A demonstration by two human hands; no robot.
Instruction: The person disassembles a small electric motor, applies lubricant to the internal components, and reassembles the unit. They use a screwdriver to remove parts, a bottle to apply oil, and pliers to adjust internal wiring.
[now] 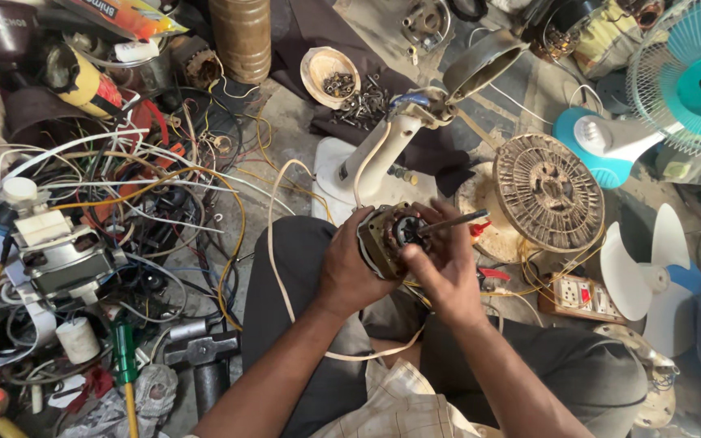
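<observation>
Motor [387, 237] of a fan was found gripped in the left hand [349, 272] above the lap. The right hand [446, 272] was closed on a screwdriver [453, 221], its tip set against the motor's face, beside the white fan stand [367, 174].

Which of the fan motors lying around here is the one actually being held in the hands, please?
The small fan motor over the lap, gripped by the left hand with the right hand on its shaft; the bigger grey motor lies untouched among wires.
</observation>
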